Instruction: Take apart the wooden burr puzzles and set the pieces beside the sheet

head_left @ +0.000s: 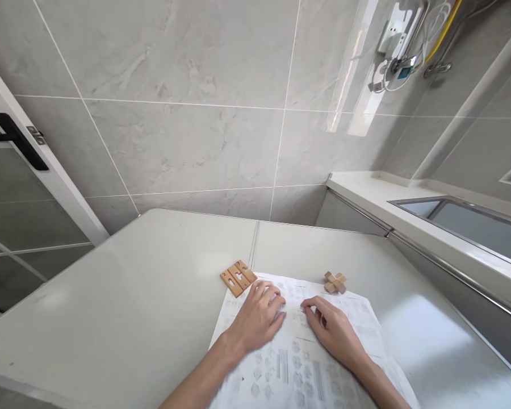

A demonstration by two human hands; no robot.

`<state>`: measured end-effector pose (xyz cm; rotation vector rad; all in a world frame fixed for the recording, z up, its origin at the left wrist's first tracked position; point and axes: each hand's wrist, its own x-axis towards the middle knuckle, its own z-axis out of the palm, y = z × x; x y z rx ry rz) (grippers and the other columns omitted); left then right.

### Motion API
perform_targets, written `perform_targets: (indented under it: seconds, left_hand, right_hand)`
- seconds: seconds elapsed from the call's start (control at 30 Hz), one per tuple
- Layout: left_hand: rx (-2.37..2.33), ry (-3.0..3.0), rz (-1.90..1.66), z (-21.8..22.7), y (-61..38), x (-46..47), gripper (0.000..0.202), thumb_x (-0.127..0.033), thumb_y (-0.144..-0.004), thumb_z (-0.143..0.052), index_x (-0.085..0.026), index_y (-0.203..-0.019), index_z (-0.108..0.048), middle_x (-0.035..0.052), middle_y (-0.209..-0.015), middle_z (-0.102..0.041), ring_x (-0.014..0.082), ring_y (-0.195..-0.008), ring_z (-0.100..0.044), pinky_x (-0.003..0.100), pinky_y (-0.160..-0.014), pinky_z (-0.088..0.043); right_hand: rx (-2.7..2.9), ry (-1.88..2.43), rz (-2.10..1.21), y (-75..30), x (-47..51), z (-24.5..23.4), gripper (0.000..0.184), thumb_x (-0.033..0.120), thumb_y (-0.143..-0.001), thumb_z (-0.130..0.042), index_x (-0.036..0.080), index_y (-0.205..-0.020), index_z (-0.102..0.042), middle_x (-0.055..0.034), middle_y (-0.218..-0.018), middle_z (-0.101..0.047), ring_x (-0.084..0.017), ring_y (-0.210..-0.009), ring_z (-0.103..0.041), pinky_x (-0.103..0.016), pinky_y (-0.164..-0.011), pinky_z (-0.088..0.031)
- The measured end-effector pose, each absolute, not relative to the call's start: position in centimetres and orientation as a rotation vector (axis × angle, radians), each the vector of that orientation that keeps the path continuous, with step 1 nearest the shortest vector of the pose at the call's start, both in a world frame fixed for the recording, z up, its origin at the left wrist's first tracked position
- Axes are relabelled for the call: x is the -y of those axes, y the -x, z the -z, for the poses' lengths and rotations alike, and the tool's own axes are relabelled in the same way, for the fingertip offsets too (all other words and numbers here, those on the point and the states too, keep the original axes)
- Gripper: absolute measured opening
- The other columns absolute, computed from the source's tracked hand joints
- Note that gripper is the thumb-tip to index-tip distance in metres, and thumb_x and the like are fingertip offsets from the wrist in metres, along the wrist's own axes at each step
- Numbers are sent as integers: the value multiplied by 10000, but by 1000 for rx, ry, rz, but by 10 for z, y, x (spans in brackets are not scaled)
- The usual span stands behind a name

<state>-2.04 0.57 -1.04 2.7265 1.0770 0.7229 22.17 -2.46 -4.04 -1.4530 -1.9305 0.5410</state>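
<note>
A large white sheet of paper (pixel 281 369) printed with small diagrams lies on the table under both hands. My left hand (pixel 262 312) rests on its upper left part, fingers slightly curled and apart, holding nothing. Just beyond that hand lies a flat wooden puzzle piece set (pixel 238 278) with cut-out slots, at the sheet's upper left corner. My right hand (pixel 330 326) rests on the sheet with its index finger stretched toward the middle and the others bent; nothing shows in it. Past the right hand, a cross-shaped wooden burr puzzle (pixel 335 282) sits on the sheet's far edge.
The white table (pixel 132 301) has a seam down its middle and meets a grey tiled wall (pixel 187 147). At the left is a door with a black handle (pixel 21 142). A counter with a sink (pixel 464 216) stands at the right, below a socket (pixel 396 31) and hoses.
</note>
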Motion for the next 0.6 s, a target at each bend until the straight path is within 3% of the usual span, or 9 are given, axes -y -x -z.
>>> perform_targets:
  seconds: [0.17, 0.37, 0.6]
  left_hand:
    - [-958, -2707, -683, 13, 15, -1, 102, -190, -1006, -581, -220, -1077, -648, 80, -1149, -676, 287, -1161, -577, 476, -1019, -515]
    - [-921, -2679, -694, 15, 13, -1, 117, -182, -1003, -571, -226, -1057, -664, 81, -1114, -686, 282, -1107, -599, 470, -973, -528]
    - [-929, -2628, -718, 19, 10, 0, 113, -189, -986, -588, -239, -1025, -681, 77, -1094, -698, 281, -1084, -622, 459, -941, -543]
  right_hand:
    - [1710, 1591, -504, -232, 18, 45, 242, 406, -1020, -491, 267, -1039, -688, -17, -793, -730, -214, -613, -609, -343, -636, -504]
    - [1437, 1653, -459, -238, 14, 38, 239, 444, -995, -494, 264, -1053, -640, 18, -652, -682, -221, -569, -607, -330, -623, -490]
    - [1176, 1765, -498, -246, 10, 34, 389, 556, -961, -539, 248, -1193, -583, 43, -605, -681, -242, -552, -640, -322, -590, -466]
